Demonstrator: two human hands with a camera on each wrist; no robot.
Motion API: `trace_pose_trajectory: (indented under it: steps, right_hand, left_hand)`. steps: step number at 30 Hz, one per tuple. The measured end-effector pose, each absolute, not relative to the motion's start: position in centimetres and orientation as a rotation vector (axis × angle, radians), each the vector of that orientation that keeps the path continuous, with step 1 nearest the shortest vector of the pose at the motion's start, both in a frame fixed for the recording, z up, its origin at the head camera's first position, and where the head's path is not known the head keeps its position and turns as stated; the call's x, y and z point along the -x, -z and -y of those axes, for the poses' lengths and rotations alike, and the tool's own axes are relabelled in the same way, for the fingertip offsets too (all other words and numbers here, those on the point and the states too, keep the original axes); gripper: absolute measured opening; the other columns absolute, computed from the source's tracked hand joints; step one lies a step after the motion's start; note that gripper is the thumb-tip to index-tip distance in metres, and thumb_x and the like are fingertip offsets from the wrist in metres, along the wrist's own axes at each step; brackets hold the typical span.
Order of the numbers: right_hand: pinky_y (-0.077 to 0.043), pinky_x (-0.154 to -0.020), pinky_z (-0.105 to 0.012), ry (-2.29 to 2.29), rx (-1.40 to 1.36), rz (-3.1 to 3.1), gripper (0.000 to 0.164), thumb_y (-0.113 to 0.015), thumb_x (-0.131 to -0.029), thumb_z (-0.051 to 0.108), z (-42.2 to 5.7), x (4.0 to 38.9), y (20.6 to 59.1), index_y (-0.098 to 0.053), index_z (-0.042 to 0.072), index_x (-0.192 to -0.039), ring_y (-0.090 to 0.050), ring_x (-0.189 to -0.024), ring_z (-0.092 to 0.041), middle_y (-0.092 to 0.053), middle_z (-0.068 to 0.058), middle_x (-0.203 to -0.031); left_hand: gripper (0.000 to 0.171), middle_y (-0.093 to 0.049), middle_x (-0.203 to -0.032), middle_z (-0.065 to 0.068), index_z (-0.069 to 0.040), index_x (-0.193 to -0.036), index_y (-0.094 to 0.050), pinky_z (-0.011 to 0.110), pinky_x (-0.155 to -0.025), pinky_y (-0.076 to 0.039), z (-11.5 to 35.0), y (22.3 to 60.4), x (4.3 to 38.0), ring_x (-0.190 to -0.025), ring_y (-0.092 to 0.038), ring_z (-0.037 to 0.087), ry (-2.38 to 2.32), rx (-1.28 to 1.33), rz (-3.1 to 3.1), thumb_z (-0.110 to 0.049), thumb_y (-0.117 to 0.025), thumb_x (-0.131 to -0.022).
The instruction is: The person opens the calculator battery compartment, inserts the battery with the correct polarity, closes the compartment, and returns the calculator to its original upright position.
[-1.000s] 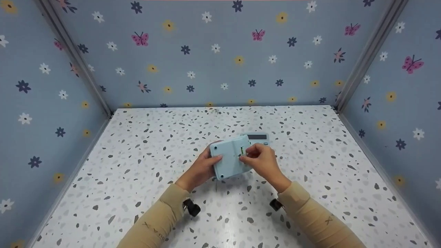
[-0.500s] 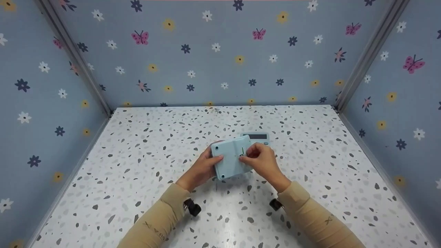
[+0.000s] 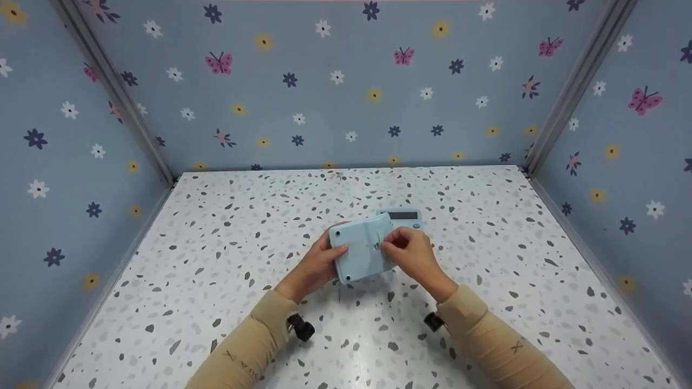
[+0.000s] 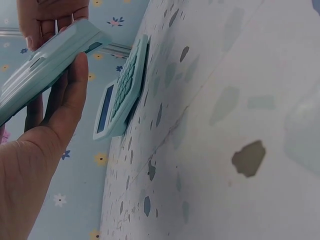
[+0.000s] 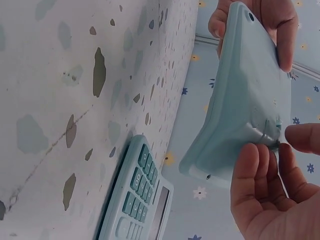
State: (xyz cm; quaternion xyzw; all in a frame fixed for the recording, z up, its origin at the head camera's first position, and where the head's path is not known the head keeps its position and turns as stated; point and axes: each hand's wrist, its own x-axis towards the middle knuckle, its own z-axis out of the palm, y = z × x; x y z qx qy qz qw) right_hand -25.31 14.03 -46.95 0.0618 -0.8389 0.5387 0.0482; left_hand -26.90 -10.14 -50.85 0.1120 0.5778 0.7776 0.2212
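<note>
A light blue calculator, turned with its back towards me, is held above the table by my left hand. The left thumb lies on its back, with the fingers behind it. My right hand has its thumb and curled fingers at a small opening in the calculator's back. Whether they pinch something small there is hidden. In the left wrist view the held calculator is seen edge-on. A second light blue calculator rests face up behind the right hand, its keys showing in the right wrist view.
The white speckled table runs back to a blue flowered wall. Similar side panels stand left and right. A black wrist camera hangs under each tan sleeve.
My right fingertips have shifted slightly at the calculator's opening. A green and yellow patch seen there earlier no longer shows. My left hand keeps its hold in about the same place.
</note>
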Motion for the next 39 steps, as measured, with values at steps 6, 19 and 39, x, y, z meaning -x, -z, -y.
trace_pose_trajectory:
  steps: [6, 19, 39]
  right_hand:
    - [-0.055, -0.078, -0.03, -1.627, -0.127, 2.568, 0.014, -0.083, -0.092, 0.007, -14.24, 25.66, 47.06, -0.073, 0.005, -0.101, -0.063, -0.091, -0.021, -0.071, -0.01, -0.099]
    - [-0.06, -0.098, -0.048, -1.652, -0.117, 2.633, 0.051, -0.085, -0.093, 0.016, -14.84, 26.18, 47.25, -0.067, -0.001, -0.138, -0.067, -0.117, -0.035, -0.069, -0.02, -0.13]
    - [-0.063, -0.093, -0.043, -1.718, -0.097, 2.646, 0.054, -0.085, -0.093, 0.017, -14.99, 26.3, 47.32, -0.067, -0.003, -0.14, -0.072, -0.115, -0.032, -0.071, -0.02, -0.129]
  left_hand:
    - [0.059, -0.039, -0.168, 0.014, -0.029, -0.167, -0.033, 0.056, -0.109, -0.051, 10.37, 50.91, 26.89, -0.141, -0.051, 0.037, -2.14, -0.321, -1.58, -0.02, -0.055, -0.113]
    - [0.058, -0.039, -0.167, 0.017, -0.027, -0.167, -0.03, 0.059, -0.113, -0.05, 10.81, 50.97, 26.83, -0.142, -0.051, 0.039, -2.145, -0.334, -1.553, -0.018, -0.052, -0.114]
    - [0.063, -0.033, -0.172, 0.017, -0.027, -0.169, -0.028, 0.057, -0.112, -0.049, 10.83, 50.68, 26.52, -0.145, -0.048, 0.04, -2.12, -0.339, -1.58, -0.022, -0.055, -0.113]
